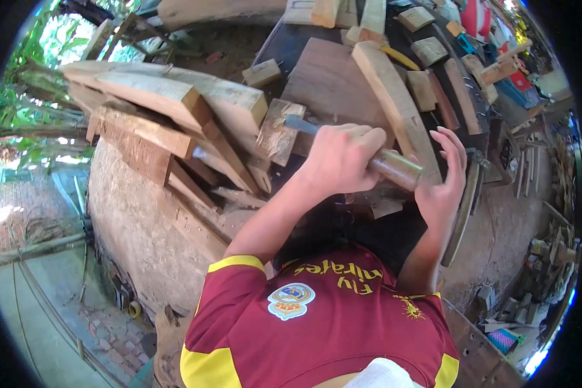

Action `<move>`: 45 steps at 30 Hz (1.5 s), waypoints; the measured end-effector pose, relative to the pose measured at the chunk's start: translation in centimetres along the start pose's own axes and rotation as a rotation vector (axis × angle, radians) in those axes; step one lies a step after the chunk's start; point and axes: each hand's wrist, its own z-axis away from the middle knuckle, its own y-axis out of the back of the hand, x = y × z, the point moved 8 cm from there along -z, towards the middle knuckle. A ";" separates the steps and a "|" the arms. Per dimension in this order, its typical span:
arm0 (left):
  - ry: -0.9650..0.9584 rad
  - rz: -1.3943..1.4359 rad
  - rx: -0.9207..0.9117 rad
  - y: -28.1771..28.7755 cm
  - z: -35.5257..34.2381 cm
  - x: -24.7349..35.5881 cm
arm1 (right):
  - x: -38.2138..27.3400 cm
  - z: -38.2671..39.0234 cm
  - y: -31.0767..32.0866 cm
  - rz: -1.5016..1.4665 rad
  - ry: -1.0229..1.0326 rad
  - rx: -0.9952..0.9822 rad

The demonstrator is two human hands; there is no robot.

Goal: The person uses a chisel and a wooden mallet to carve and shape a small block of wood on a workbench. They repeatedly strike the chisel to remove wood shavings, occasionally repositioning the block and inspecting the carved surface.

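Observation:
My left hand (346,158) is closed round a chisel (398,168) with a long wooden handle; its narrow metal blade points left onto a pale wood block (275,139) with a rough, chipped surface. My right hand (443,174) is beside the butt of the handle, its fingers raised and apart; I cannot tell whether its palm touches the handle. Behind the chisel lie a flat brown board (326,77) and a long pale curved beam (388,103).
Stacked planks (155,97) lean at the left. Wood offcuts, a yellow curved object (401,58) and other tools lie on the dark bench (271,45) toward the back. Bars and scraps (527,171) stand at the right. Plants and a paved yard are at the far left.

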 end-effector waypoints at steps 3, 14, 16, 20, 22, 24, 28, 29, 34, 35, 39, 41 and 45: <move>0.026 0.028 0.066 0.4 -0.5 0.0 | 2.6 0.3 -1.0 0.205 -0.086 0.007; 0.165 0.166 0.220 3.1 -2.3 -1.2 | 6.8 2.2 -1.8 -0.764 -0.655 -0.056; 0.175 0.194 0.212 3.4 -2.0 -1.3 | 4.5 3.4 -0.4 -1.007 -0.587 -0.001; 0.185 0.237 0.192 3.3 -1.7 -1.5 | 1.7 5.4 1.4 -0.729 -0.274 0.020; 0.171 0.212 0.203 3.5 -1.7 -1.1 | 0.6 5.7 2.6 -0.567 -0.187 0.099; 0.168 0.182 0.197 3.4 -1.8 -1.0 | -0.9 5.7 4.7 -0.270 -0.060 0.175; 0.202 0.248 0.233 3.4 -1.8 -2.3 | -0.6 6.7 6.7 -0.262 -0.060 0.448; 0.201 0.251 0.228 3.4 -1.8 -2.4 | -0.8 6.7 6.9 -0.259 -0.049 0.525; 0.131 0.308 0.362 3.9 -2.3 -2.0 | -3.3 4.8 3.3 0.246 0.069 0.139; 0.144 0.262 0.329 3.8 -2.3 -2.0 | -3.4 4.6 3.9 0.260 0.069 0.129; 0.175 0.149 0.253 3.3 -2.5 -2.4 | -2.9 4.6 7.1 -0.017 0.096 0.455; 0.186 0.131 0.250 3.1 -2.6 -2.6 | -1.6 5.8 7.0 -0.294 0.049 0.671; 0.162 0.193 0.289 3.0 -3.0 -2.4 | -1.9 5.3 4.0 0.028 0.009 0.402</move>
